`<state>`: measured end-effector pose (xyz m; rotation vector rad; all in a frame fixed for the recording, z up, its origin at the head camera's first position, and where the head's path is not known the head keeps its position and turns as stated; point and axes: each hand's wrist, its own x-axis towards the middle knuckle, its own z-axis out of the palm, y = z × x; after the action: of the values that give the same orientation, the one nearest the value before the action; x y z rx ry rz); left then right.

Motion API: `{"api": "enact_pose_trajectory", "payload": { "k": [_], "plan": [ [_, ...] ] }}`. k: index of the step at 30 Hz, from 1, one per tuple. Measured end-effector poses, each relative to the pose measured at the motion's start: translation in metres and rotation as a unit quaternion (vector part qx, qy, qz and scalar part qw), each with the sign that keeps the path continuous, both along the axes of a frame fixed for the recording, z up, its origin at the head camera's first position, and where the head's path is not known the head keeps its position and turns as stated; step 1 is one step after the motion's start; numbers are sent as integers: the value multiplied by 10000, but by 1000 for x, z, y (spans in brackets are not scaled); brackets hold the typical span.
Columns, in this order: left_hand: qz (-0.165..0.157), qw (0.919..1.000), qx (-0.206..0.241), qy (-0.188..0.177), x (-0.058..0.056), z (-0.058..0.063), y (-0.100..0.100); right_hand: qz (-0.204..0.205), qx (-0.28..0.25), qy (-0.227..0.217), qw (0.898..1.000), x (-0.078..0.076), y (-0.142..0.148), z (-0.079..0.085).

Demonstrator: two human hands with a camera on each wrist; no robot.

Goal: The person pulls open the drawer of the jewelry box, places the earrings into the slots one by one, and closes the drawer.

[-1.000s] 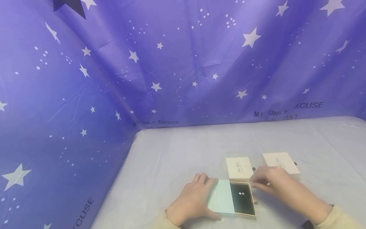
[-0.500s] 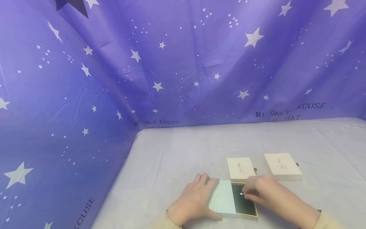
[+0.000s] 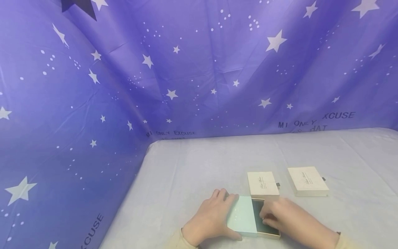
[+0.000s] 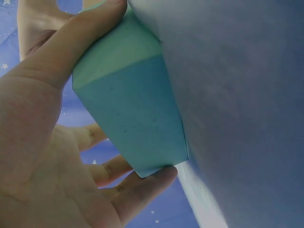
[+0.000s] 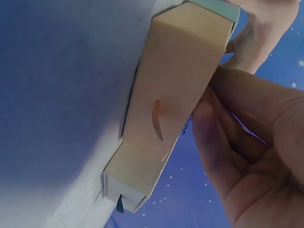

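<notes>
A mint-green drawer box (image 3: 242,216) lies on the cloth near the front, its drawer (image 3: 268,236) with a black lining (image 3: 257,209) slid partly out to the right. My left hand (image 3: 209,216) grips the box's sleeve, thumb along the near side and fingers at the far side; the left wrist view shows the sleeve's end wall (image 4: 133,114) between them. Over the drawer is my right hand (image 3: 284,216), fingers bent and thumb close to the index finger. The right fingertips dip behind the drawer wall (image 5: 171,85), so I cannot tell what they hold.
Two cream boxes with dark printing stand behind: a nearer box (image 3: 262,183) just beyond the mint one, and another box (image 3: 308,180) to the right. Each has a dark pull tab. A grey-white cloth (image 3: 199,166) covers the table; purple star-printed fabric (image 3: 199,69) hangs behind it.
My right hand has moved left and down from the drawer's right edge into the drawer. The small shiny earring-like pieces seen on the black lining are now hidden. My left hand keeps its grip.
</notes>
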<state>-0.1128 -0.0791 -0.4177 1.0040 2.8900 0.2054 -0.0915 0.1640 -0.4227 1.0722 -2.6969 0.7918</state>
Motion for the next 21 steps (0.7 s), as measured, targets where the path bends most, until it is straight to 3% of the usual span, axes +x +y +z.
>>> {"api": "enact_pose_trajectory", "payload": {
  "k": [10, 21],
  "plan": [
    [-24, 10000, 32, -3, 0, -1, 0, 4, 349, -465, 9983, 3, -5, 1],
    [-59, 9999, 77, 39, 0, -2, -1, -1, 386, -415, 9984, 6, -4, 1]
  ]
}}
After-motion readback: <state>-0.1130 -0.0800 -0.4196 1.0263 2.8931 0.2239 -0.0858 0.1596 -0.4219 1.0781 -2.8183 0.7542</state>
